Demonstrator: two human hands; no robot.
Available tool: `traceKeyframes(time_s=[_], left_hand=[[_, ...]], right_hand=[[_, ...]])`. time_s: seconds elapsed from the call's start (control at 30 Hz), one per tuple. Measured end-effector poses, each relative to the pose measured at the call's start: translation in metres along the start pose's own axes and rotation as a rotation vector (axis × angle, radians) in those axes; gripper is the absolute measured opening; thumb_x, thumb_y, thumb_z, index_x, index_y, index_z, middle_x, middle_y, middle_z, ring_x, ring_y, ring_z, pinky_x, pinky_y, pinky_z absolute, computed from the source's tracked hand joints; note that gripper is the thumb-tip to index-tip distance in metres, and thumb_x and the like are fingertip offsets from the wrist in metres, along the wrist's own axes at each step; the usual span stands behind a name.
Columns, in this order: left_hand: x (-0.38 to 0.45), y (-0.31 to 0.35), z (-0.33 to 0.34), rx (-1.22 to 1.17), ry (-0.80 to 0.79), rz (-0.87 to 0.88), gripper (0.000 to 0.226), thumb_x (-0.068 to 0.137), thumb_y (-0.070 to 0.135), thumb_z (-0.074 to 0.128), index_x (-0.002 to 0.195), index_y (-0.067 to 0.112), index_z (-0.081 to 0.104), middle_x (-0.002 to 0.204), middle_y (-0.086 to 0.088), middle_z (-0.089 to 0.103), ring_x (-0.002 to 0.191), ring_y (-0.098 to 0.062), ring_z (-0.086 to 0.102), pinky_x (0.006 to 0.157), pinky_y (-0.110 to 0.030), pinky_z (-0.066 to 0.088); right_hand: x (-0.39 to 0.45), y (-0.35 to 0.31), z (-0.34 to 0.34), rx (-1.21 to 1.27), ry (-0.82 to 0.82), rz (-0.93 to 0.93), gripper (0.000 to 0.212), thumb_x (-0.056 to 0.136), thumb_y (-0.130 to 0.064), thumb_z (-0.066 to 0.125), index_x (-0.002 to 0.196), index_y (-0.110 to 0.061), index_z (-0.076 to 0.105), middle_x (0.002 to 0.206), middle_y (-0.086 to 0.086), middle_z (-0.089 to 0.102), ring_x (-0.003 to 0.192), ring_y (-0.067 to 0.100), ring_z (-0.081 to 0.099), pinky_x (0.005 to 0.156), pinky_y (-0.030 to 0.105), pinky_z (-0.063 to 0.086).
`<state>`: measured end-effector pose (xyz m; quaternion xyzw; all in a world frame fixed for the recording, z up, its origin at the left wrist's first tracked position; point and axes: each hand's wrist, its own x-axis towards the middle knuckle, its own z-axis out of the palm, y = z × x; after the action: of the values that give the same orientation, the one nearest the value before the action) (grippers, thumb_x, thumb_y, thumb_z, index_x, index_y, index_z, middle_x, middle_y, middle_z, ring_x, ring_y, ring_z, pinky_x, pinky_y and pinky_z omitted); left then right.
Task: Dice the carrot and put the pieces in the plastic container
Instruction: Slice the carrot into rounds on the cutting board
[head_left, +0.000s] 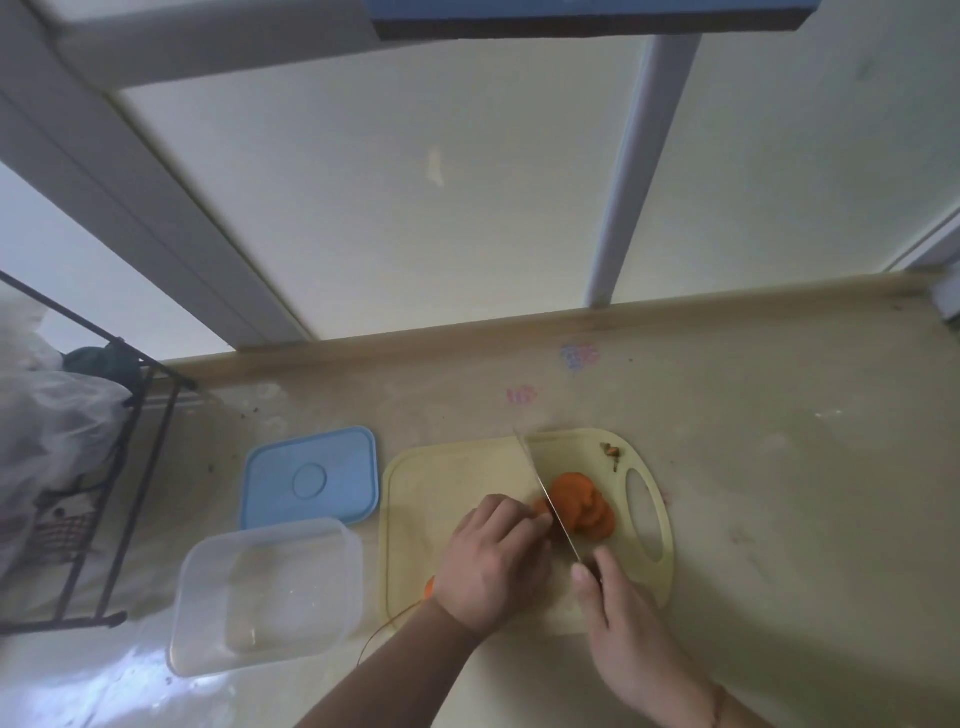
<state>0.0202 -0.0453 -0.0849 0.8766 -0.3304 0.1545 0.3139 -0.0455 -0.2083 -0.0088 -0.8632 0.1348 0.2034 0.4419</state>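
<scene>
A: Where's the carrot (543, 506) rn?

B: On the board (452, 467), mid-right. Your left hand (493, 558) covers most of it, fingers curled over and pinning it down. Only a stub shows past your fingertips, touching the blade.

A: And the cut bits?

B: Slices (584, 506) stacked in a loose overlapping pile just right of the blade, btw the knife and the board's handle slot. Rounds, not dice.

A: Knife?

B: Knife (550, 506) runs diagonal across the board, tip toward the far edge, edge down at the stub. Your right hand (628, 639) grasps the handle at the board's near side, index finger lying along the top. Handle itself mostly hidden under your fingers.

A: Container?

B: Tub (267, 595) sits left of the board, just beside its near-left corner, clear, lid off. Can't see any carrot in it. Blue lid (311, 475) lies flat behind the tub, close to the board's left edge.

A: Anything else on the board?

B: Small scrap, the carrot top (612, 452), at the far-right corner. Also an orange bit (429, 587) peeking out by your left wrist, at the board's left edge. Can't tell what it is.

A: Off the board?

B: Black wire rack (119, 467) far left, past the tub, w/ plastic bags (47, 415) on it.
</scene>
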Motion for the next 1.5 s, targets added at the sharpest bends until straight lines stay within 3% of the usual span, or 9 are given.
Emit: traceKeyframes(time_s=[0.17, 0.47, 0.7, 1.1, 1.3, 1.4, 1.5], left_hand=[[0.001, -0.005, -0.005, 0.006, -0.019, -0.005, 0.020, 0.089, 0.016, 0.074, 0.107, 0.008, 0.073, 0.099, -0.004, 0.065, 0.087, -0.026, 0.061, 0.071, -0.033, 0.054], [0.001, -0.004, -0.004, -0.027, -0.006, -0.070, 0.013, 0.086, 0.018, 0.075, 0.098, 0.012, 0.072, 0.096, 0.001, 0.067, 0.086, -0.024, 0.063, 0.072, -0.034, 0.055], [0.002, -0.003, -0.003, -0.031, -0.007, -0.062, 0.013, 0.084, 0.015, 0.077, 0.095, 0.011, 0.073, 0.096, 0.001, 0.067, 0.086, -0.023, 0.063, 0.072, -0.032, 0.054], [0.003, -0.002, -0.001, -0.038, 0.000, -0.054, 0.015, 0.082, 0.014, 0.080, 0.095, 0.012, 0.072, 0.092, 0.002, 0.064, 0.083, -0.023, 0.060, 0.070, -0.032, 0.053], [0.002, -0.005, 0.001, -0.032, -0.011, -0.019, 0.012, 0.083, 0.014, 0.077, 0.093, 0.010, 0.071, 0.091, -0.002, 0.065, 0.083, -0.025, 0.061, 0.070, -0.035, 0.054], [0.003, -0.003, 0.002, -0.041, 0.015, -0.004, 0.015, 0.082, 0.013, 0.079, 0.093, 0.011, 0.069, 0.092, -0.002, 0.065, 0.082, -0.025, 0.060, 0.069, -0.034, 0.054], [0.004, -0.002, 0.002, -0.038, 0.024, 0.003, 0.017, 0.080, 0.014, 0.081, 0.091, 0.012, 0.068, 0.091, -0.002, 0.065, 0.080, -0.025, 0.060, 0.068, -0.033, 0.053]], right_hand=[[-0.004, -0.008, -0.010, 0.043, 0.053, 0.002, 0.023, 0.101, -0.041, 0.035, 0.086, -0.023, 0.039, 0.061, 0.000, 0.051, 0.054, 0.009, 0.050, 0.054, 0.028, 0.037], [-0.024, -0.021, -0.018, 0.030, 0.066, 0.010, 0.024, 0.100, -0.042, 0.037, 0.089, -0.020, 0.040, 0.063, 0.000, 0.052, 0.061, 0.002, 0.053, 0.061, 0.023, 0.040], [-0.031, -0.020, -0.016, 0.001, 0.076, 0.020, 0.025, 0.099, -0.041, 0.040, 0.085, -0.020, 0.038, 0.047, -0.004, 0.045, 0.054, 0.003, 0.049, 0.056, 0.023, 0.037], [-0.032, -0.022, -0.013, -0.118, 0.052, 0.004, 0.026, 0.100, -0.044, 0.030, 0.082, -0.026, 0.028, 0.057, -0.003, 0.044, 0.053, 0.009, 0.047, 0.058, 0.024, 0.039], [-0.016, -0.023, -0.016, -0.046, -0.010, -0.046, 0.024, 0.101, -0.042, 0.029, 0.086, -0.025, 0.036, 0.060, -0.001, 0.050, 0.056, 0.008, 0.050, 0.057, 0.028, 0.037], [0.003, -0.025, -0.011, -0.053, -0.014, -0.065, 0.024, 0.102, -0.043, 0.027, 0.098, -0.025, 0.042, 0.068, -0.004, 0.053, 0.056, 0.006, 0.050, 0.055, 0.020, 0.039], [0.011, -0.027, -0.005, -0.047, 0.010, -0.081, 0.021, 0.102, -0.042, 0.028, 0.098, -0.026, 0.041, 0.069, -0.007, 0.052, 0.056, 0.004, 0.050, 0.053, 0.015, 0.040]])
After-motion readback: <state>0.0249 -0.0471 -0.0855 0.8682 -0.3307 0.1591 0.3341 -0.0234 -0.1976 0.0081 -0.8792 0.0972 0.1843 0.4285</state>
